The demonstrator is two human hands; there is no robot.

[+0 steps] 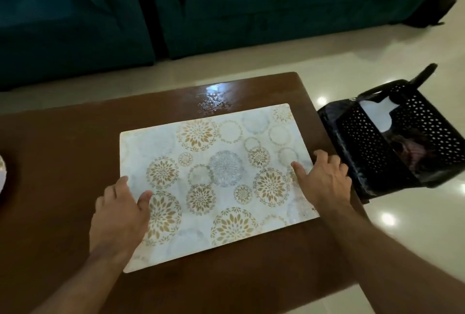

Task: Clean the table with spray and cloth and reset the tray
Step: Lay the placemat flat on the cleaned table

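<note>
step: tray reset judged in hand | mat (216,180) laid flat mid-table (63,142), skewed | left hand (118,215) and right hand (324,177) spread flat on mat's side edges, nothing gripped | foam (214,104) left near far edge | next: mat squared, foam wiped

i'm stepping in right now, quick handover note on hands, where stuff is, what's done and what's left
Left hand: open, fingers resting on the near left edge of the patterned mat.
Right hand: open, fingers at the mat's right edge.
The mat lies flat on the brown table, slightly skewed.
Done: mat is on the table.
Left: wet droplets remain beyond the mat's far edge and need wiping. No spray, cloth or clear tray in view; the black basket sits on the floor to the right.
</note>
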